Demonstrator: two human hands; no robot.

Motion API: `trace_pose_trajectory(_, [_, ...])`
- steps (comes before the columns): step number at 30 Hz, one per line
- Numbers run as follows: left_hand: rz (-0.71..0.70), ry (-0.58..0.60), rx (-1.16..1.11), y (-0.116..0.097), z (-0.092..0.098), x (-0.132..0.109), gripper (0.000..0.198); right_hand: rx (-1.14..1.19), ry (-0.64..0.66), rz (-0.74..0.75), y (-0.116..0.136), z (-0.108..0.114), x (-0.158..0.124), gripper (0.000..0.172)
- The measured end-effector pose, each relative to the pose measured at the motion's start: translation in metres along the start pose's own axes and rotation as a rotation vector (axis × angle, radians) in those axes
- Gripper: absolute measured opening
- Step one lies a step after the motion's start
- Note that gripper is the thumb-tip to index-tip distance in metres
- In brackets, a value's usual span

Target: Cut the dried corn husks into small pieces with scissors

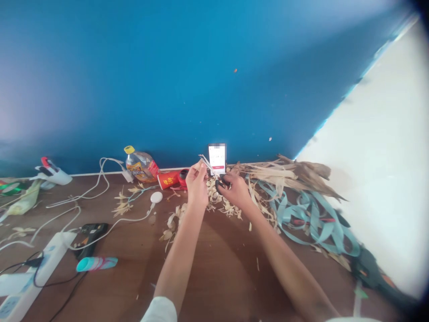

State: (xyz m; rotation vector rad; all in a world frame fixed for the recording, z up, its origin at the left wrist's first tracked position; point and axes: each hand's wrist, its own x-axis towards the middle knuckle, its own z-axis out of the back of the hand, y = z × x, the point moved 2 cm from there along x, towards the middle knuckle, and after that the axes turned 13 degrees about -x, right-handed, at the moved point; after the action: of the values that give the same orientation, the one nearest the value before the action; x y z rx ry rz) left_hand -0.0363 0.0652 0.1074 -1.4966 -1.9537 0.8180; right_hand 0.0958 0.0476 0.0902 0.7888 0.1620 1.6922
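The left hand is pinching a thin pale piece, and the right hand, holding scissors so close, is risking a nick.

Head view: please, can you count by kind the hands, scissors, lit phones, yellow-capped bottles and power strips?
Left hand, right hand: 2
Scissors: 1
Lit phone: 1
Yellow-capped bottle: 1
Power strip: 1
Total: 6

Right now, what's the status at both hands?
Left hand pinching thin pale piece, material unclear. Right hand gripping black-handled scissors. Curled tan husk scraps littering brown table below.
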Motion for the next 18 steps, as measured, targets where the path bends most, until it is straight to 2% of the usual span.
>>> trace_pose_trajectory(5, [-0.014, 0.054, 0.038, -0.0028, 0.0015, 0.0012, 0.027, 0.057, 0.02, 0.017, -0.0009, 0.0042, 0.0009, 0.026])
trace_pose_trajectory(18, [0.032, 0.093, 0.19, -0.0068, 0.0066, 0.0055, 0.028, 0.219, 0.106, 0.039, -0.0086, 0.007, 0.003, 0.036])
